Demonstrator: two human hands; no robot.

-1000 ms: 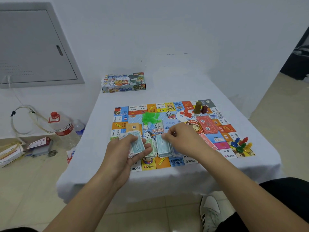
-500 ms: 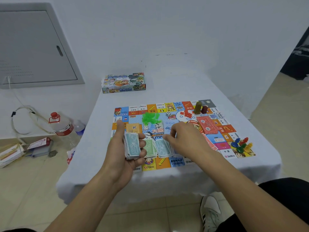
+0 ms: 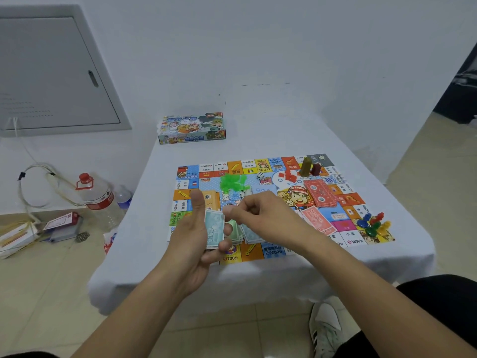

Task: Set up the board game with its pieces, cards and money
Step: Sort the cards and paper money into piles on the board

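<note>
A colourful game board (image 3: 260, 202) lies on the white table (image 3: 284, 140). My left hand (image 3: 196, 236) grips a stack of teal banknotes (image 3: 214, 229) upright over the board's near edge. My right hand (image 3: 265, 215) hovers just right of it with fingers curled, thumb and forefinger close together; whether they pinch a note I cannot tell. Green and teal notes (image 3: 241, 235) lie on the board under it. Red notes (image 3: 316, 220), a red card deck (image 3: 320, 193), green plastic houses (image 3: 233, 183), red pieces (image 3: 289, 175) and coloured pawns (image 3: 373, 223) rest on the board.
The game box (image 3: 192, 128) sits at the table's far left. Two tall tokens (image 3: 309, 166) and a die (image 3: 260, 176) stand near the board's far edge. On the floor at left are a plastic bottle (image 3: 99, 200), cables and papers. My shoe (image 3: 325, 329) is below the table.
My left hand has turned the teal stack from flat to upright, thumb raised. My right hand has lifted off the notes on the board and moved toward the stack.
</note>
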